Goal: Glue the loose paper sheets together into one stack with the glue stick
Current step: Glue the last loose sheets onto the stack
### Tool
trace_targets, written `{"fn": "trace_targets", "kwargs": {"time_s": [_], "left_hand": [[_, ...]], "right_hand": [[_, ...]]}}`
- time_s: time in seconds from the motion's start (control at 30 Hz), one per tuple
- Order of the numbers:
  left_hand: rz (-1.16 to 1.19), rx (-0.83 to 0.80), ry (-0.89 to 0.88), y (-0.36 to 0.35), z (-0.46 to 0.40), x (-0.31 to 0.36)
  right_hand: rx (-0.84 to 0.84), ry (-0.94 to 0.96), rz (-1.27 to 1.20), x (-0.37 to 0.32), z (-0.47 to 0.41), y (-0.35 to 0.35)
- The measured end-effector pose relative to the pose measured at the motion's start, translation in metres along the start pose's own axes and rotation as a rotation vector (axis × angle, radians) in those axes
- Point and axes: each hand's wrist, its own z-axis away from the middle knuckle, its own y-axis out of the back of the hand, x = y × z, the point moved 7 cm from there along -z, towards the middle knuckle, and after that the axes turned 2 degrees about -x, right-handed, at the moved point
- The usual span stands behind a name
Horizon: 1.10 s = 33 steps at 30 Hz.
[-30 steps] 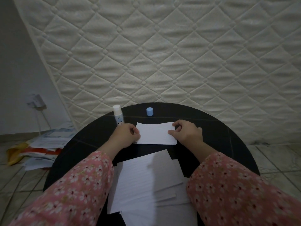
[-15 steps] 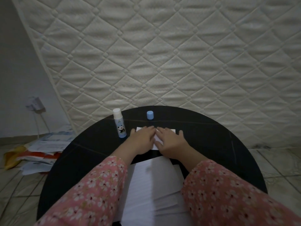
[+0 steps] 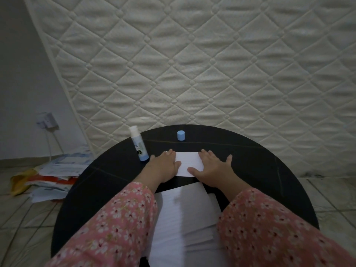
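Observation:
A small white paper sheet (image 3: 189,164) lies flat on the round black table (image 3: 115,170). My left hand (image 3: 163,166) presses its left end with flat fingers. My right hand (image 3: 212,168) presses its right end, fingers spread. The glue stick (image 3: 138,144) stands upright and uncapped just left of my left hand. Its blue cap (image 3: 181,135) stands apart near the table's far edge. A loose pile of white sheets (image 3: 185,218) lies between my forearms at the near side.
A quilted mattress (image 3: 192,64) leans upright right behind the table. On the tiled floor to the left lies a heap of papers and packaging (image 3: 52,174). A wall socket with a cable (image 3: 47,120) is on the left wall.
My hands went from pinching the small sheet's ends to lying flat on it at the middle, then slid apart toward its two ends.

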Motion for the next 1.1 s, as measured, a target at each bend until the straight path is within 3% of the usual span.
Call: {"fn": "trace_targets", "kwargs": {"time_s": [0.1, 0.23, 0.33, 0.7, 0.97, 1.1], "left_hand": [[-0.037, -0.012, 0.015, 0.004, 0.004, 0.006], [0.006, 0.036, -0.111, 0.009, 0.014, 0.029], [0.058, -0.011, -0.157, 0.006, 0.021, 0.029], [0.175, -0.124, -0.069, -0.006, 0.012, -0.024], [0.292, 0.008, -0.132, 0.002, 0.011, -0.016], [0.232, -0.048, -0.150, -0.005, 0.012, -0.017]], "right_hand": [[-0.011, -0.011, 0.051, 0.004, 0.002, 0.000], [0.025, 0.072, 0.165, -0.003, 0.002, 0.005], [-0.069, 0.173, 0.161, -0.006, 0.006, 0.001], [-0.215, 0.186, 0.143, 0.012, 0.017, 0.007], [-0.167, 0.194, 0.082, 0.014, 0.024, 0.012], [-0.185, 0.210, 0.128, 0.017, 0.022, 0.010]]}}
